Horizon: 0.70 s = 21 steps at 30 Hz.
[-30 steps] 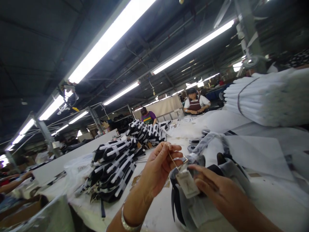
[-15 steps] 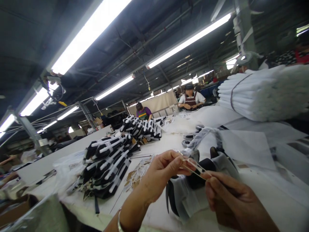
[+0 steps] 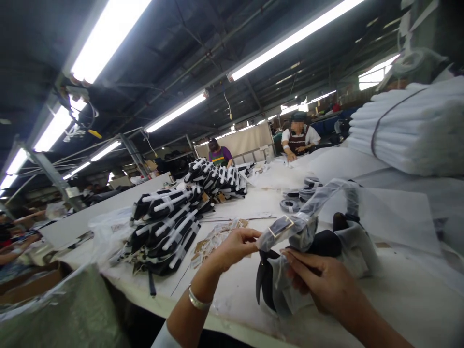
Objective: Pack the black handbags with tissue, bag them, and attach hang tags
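A black bag (image 3: 328, 241) with grey-white wrapping round it lies on the table in front of me. From it rises a strap (image 3: 302, 220) in clear plastic, with a gold-rimmed rectangular buckle (image 3: 281, 226) near its lower end. My left hand (image 3: 232, 249), a silver bangle at its wrist, pinches the end of this strap below the buckle. Just to the right, my right hand (image 3: 321, 278) is closed, thumb and fingertips together close to the bag's black pointed flap (image 3: 267, 278). What it grips there is too small to make out.
Left of my hands are loose stringed tags (image 3: 219, 239) and a stack of black-and-white wrapped bags (image 3: 163, 232). Wrapped rolls (image 3: 290, 205) lie beyond. A tied bundle of white tubes (image 3: 402, 128) stands at right. Two people (image 3: 299, 137) work across the table (image 3: 232, 309); a carton (image 3: 32, 285) is at lower left.
The white string loop stretched between my hands is out of sight. My left hand has moved down onto the wrapped strap, whose buckle now shows. My right hand has shifted left towards the flap.
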{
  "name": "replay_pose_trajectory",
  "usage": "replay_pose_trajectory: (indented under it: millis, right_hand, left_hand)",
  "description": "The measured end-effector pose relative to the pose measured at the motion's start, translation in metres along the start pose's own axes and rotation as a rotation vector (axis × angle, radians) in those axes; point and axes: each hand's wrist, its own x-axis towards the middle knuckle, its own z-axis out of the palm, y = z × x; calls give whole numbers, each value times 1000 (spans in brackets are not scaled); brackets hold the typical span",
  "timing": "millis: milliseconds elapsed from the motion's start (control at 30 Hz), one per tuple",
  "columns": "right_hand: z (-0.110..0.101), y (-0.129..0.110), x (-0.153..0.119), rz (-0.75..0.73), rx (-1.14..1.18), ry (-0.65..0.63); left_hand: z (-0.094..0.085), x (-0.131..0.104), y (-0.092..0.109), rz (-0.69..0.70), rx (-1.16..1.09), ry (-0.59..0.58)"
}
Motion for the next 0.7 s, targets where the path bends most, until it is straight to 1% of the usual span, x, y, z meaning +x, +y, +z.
replay_pose_trajectory:
  millis: [133, 233, 300, 367, 433, 500, 567, 633, 700]
  right_hand:
    - [11, -11, 12, -175, -128, 117]
    - [14, -11, 20, -269, -188, 118]
    - [15, -9, 24, -278, -204, 114]
    - [14, -8, 26, -261, -199, 120]
    - [12, -7, 26, -244, -204, 113]
    - [9, -7, 24, -242, -234, 106]
    - [4, -3, 19, -278, -299, 98]
    - [-1, 10, 14, -367, -385, 126]
    - [-6, 34, 12, -454, -449, 214]
  left_hand:
    - [-2, 14, -2, -54, 6, -149]
    - [-4, 24, -5, -95, -23, -225]
    - [-3, 28, -9, -111, -62, -237]
    - [0, 29, -12, -112, -119, -220]
    - [3, 26, -14, -108, -193, -176]
    - [3, 20, -14, -107, -287, -108]
    - [2, 11, -14, -106, -392, -31]
    - [0, 1, -13, -98, -486, 39]
    - [0, -7, -13, -74, -559, 97]
